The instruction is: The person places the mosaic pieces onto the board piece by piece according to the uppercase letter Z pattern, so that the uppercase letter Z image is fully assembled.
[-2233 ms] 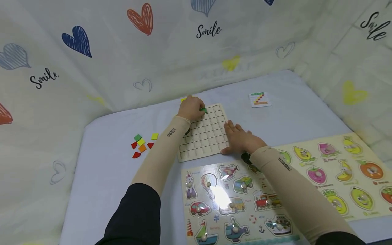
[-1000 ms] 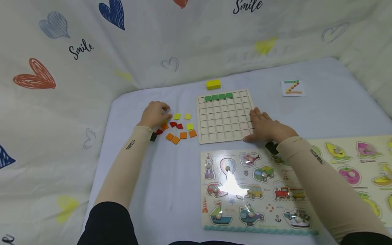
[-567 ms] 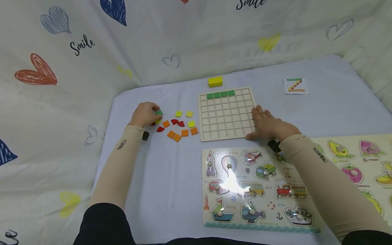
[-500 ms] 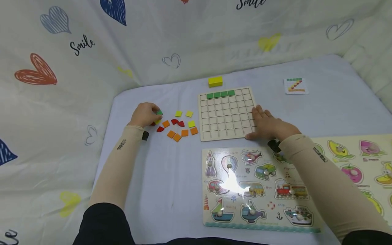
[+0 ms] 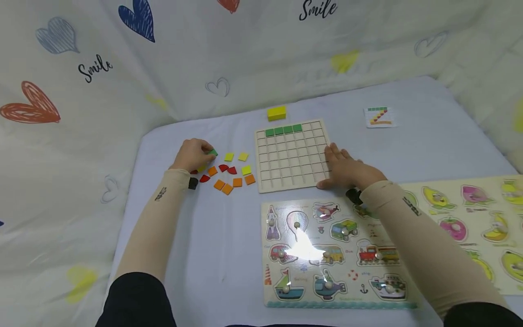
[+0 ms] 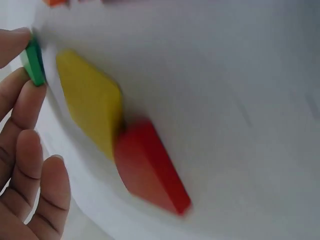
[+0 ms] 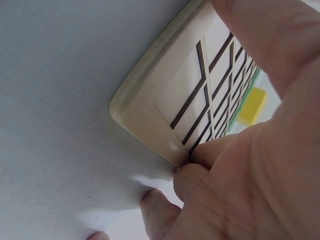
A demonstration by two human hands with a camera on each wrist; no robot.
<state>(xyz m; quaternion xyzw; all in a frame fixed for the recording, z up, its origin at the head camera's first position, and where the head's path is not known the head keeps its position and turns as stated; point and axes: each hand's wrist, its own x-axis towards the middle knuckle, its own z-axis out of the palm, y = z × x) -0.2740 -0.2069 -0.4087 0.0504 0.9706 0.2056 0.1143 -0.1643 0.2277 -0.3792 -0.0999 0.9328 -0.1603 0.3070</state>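
Observation:
My left hand (image 5: 191,155) pinches a green square tile (image 6: 34,62) between thumb and fingertips, at the left of the loose tiles. Just beside it in the left wrist view lie a yellow tile (image 6: 90,100) and a red rounded tile (image 6: 149,167), touching each other. The wooden grid board (image 5: 291,165) lies flat, with a row of green tiles (image 5: 283,130) set along its far side. My right hand (image 5: 349,171) rests at the board's right edge, fingers extended along it and thumb at the near corner. In the right wrist view, the thumb overlaps the board's rim.
Loose orange tiles (image 5: 237,182), yellow tiles (image 5: 229,156) and red tiles (image 5: 223,168) lie left of the board. A yellow block (image 5: 276,113) stands behind it. A pattern card (image 5: 379,117) lies far right. A vehicle puzzle (image 5: 339,284) and a fruit puzzle (image 5: 433,227) lie nearer.
My left hand has moved from the board's far side leftward to the loose tiles and taken hold of a green tile there. My right hand stays at the board's edge. The head view has shifted.

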